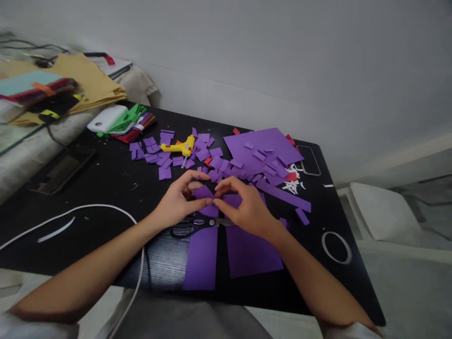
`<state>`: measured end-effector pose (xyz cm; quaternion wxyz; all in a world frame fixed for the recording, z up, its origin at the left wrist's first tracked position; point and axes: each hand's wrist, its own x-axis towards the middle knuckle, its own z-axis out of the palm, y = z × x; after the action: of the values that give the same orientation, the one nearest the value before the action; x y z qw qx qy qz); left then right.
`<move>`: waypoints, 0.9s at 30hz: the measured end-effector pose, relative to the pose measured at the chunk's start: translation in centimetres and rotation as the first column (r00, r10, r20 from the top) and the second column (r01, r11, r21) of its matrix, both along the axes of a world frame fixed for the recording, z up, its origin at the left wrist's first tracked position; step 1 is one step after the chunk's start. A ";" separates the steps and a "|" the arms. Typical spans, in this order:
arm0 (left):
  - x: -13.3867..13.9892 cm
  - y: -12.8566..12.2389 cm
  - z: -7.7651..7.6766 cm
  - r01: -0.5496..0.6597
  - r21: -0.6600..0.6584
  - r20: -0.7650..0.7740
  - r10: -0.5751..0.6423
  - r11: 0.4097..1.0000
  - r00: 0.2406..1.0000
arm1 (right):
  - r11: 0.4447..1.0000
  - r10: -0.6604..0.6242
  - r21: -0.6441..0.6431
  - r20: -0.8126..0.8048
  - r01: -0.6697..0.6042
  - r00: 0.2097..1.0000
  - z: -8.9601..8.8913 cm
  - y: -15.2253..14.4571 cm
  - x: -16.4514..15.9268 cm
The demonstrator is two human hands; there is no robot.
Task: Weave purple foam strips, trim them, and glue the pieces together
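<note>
Both hands meet over the middle of the black table. My left hand (183, 195) and my right hand (242, 205) pinch a small purple paper piece (204, 192) between thumbs and fingers, their tips nearly touching. Just below the hands lie black-handled scissors (197, 226), blades pointing right and partly under my right hand. The scissors rest across a long purple paper strip (201, 263). A wider purple sheet (254, 254) is beneath my right hand and wrist. Many small cut purple paper pieces (164, 173) are scattered beyond my hands.
A yellow glue gun (180, 146) lies among the pieces. Behind them is a large purple sheet (261, 146). White paper scraps (292, 181), a phone-shaped item (309, 161) and a tape ring (336, 247) are at right. A white cable (106, 205) crosses the left side.
</note>
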<state>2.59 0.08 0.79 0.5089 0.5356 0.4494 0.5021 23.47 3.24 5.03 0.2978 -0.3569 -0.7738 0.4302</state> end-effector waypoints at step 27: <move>0.8 -0.9 0.1 -0.170 0.299 -0.168 0.227 0.939 0.959 | 0.968 -0.202 -0.205 -0.274 0.148 0.941 -1.5 -0.4 -1.0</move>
<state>3.43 -0.86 0.88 0.3262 0.6019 0.4743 0.5535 22.45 2.83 3.51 0.4122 -0.3826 -0.6440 0.5186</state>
